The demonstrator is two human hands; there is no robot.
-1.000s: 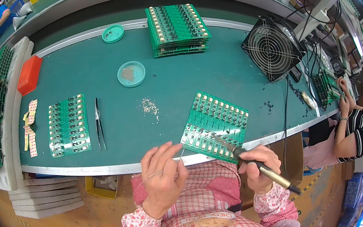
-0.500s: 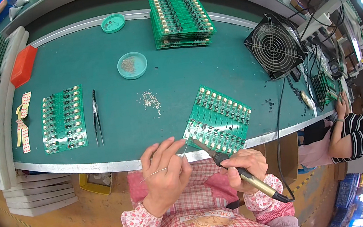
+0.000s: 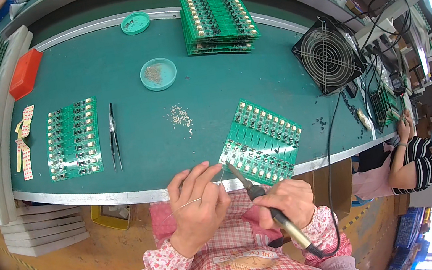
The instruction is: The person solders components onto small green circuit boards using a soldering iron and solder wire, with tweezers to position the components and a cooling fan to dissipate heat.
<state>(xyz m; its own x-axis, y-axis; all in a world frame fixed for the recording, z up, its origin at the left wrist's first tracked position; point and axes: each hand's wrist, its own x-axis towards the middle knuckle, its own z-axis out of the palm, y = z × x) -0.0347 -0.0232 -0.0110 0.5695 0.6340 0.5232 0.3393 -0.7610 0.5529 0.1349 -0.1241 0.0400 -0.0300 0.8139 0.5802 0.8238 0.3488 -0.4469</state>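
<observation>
Right hand (image 3: pixel 287 202) closed on black-handled soldering iron (image 3: pixel 262 200), left hand (image 3: pixel 198 204) pinching thin solder wire (image 3: pixel 182 207) beside green circuit panel (image 3: pixel 262 142); risked bridging pads through slipped tip.

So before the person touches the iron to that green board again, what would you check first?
1. Soldering iron gripped firmly in the right hand: ok.
2. Iron tip at the near edge of the tilted circuit board: ok, though actual contact cannot be told.
3. Thin solder wire pinched in the left hand and led toward the tip: ok.
4. Board lying steady on the green bench: cannot tell; it reaches the metal edge and neither hand pins it down.
5. Iron's cord free of the board: ok, it runs off to the right.
6. Loose small parts away from the joint: ok, they lie further up the bench.
</observation>
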